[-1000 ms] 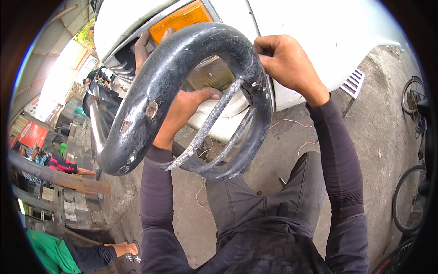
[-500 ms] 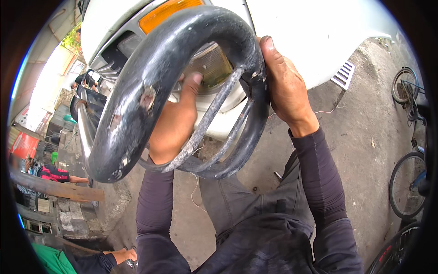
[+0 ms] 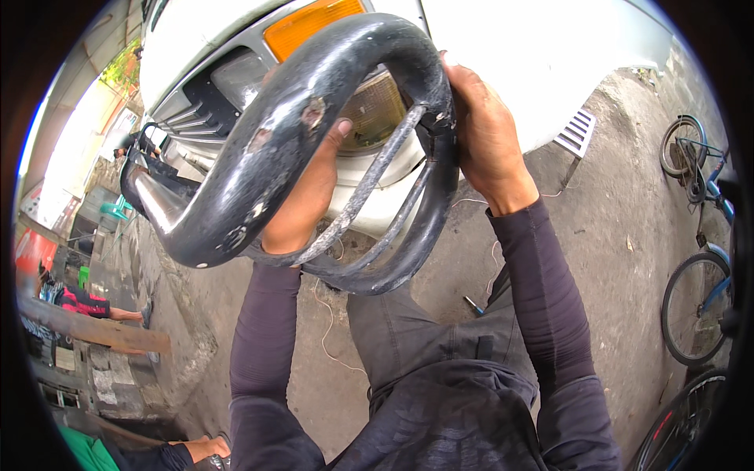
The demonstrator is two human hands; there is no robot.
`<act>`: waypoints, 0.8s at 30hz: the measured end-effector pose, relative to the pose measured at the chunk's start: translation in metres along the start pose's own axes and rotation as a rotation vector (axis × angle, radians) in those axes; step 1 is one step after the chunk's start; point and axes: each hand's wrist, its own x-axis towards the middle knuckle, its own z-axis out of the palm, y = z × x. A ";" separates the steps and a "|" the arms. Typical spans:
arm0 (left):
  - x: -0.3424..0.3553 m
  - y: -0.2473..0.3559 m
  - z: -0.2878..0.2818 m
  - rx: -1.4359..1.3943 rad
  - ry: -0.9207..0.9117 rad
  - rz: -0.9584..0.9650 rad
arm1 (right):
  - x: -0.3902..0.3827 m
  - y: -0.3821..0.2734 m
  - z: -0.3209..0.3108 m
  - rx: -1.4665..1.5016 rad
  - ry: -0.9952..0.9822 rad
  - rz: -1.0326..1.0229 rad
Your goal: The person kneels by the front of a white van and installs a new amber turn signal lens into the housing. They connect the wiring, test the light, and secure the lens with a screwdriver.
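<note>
A black tubular bumper guard [image 3: 275, 149], bent into a loop with chipped, scratched paint and thin grey cross rods, is held up in front of a white vehicle [image 3: 534, 63]. My left hand [image 3: 306, 206] reaches up behind the near tube and grips it. Its thumb shows inside the loop, while most of the fingers are hidden. On the loop's right side my right hand [image 3: 491, 145] is wrapped around the tube, thumb at the top. Behind the guard are the vehicle's orange lamp [image 3: 314, 27] and a yellowed headlight [image 3: 373, 114].
Bicycles [image 3: 695, 306] stand along the right side. A white slatted grille [image 3: 576, 133] is beside the vehicle. A thin wire [image 3: 326, 337] lies on the concrete floor. At left, a wooden beam [image 3: 102, 334] juts in, with people's legs [image 3: 126, 312] and green clothing [image 3: 86, 451] near it.
The guard's lower left end has swung up and slightly right, with both hands keeping hold. More of the dark grille behind it now shows.
</note>
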 end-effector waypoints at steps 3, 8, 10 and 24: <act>0.002 -0.011 -0.004 -0.531 -0.007 -0.129 | -0.001 0.001 0.000 0.027 0.030 0.007; 0.012 -0.022 -0.022 -0.030 -0.155 0.090 | 0.004 0.003 -0.005 0.028 -0.032 0.020; 0.015 -0.023 -0.026 0.012 -0.150 0.072 | 0.012 0.001 -0.010 -0.024 -0.106 0.001; 0.027 -0.009 -0.015 -0.423 0.007 -0.137 | 0.066 -0.039 -0.012 -0.288 -0.395 0.085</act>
